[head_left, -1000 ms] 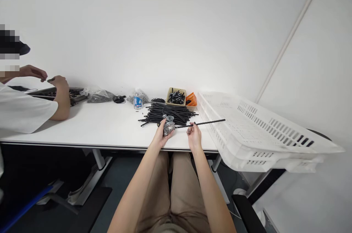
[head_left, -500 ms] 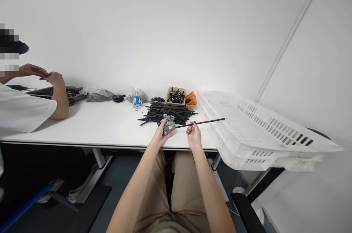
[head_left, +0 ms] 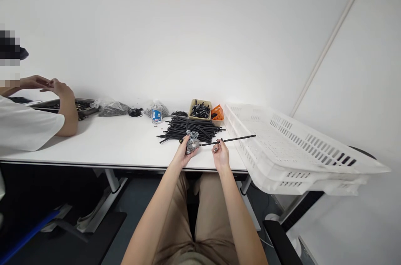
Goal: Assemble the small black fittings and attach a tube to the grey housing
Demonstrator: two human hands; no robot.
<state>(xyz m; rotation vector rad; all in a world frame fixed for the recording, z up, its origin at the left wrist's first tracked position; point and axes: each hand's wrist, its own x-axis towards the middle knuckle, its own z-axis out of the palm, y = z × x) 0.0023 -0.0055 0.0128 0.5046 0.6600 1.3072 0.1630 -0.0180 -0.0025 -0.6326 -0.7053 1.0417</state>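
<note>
My left hand [head_left: 182, 155] grips a small grey metal part [head_left: 191, 142] near the front edge of the white table [head_left: 115, 142]. My right hand [head_left: 221, 154] pinches a long thin black tube [head_left: 233, 139] that runs from the grey part out to the right, over the rim of a white crate. Just behind both hands lies a pile of black tubes [head_left: 191, 128].
Behind the pile stand a tan box of black fittings [head_left: 200, 109], a small orange basket [head_left: 217, 112] and a water bottle [head_left: 156, 114]. White slatted crates [head_left: 291, 148] jut out at the right. A person in a white shirt [head_left: 23, 125] works at the far left over a dark tray [head_left: 67, 105].
My hands hold the same grip and have barely shifted. The person at the left has raised their hands and brought them together.
</note>
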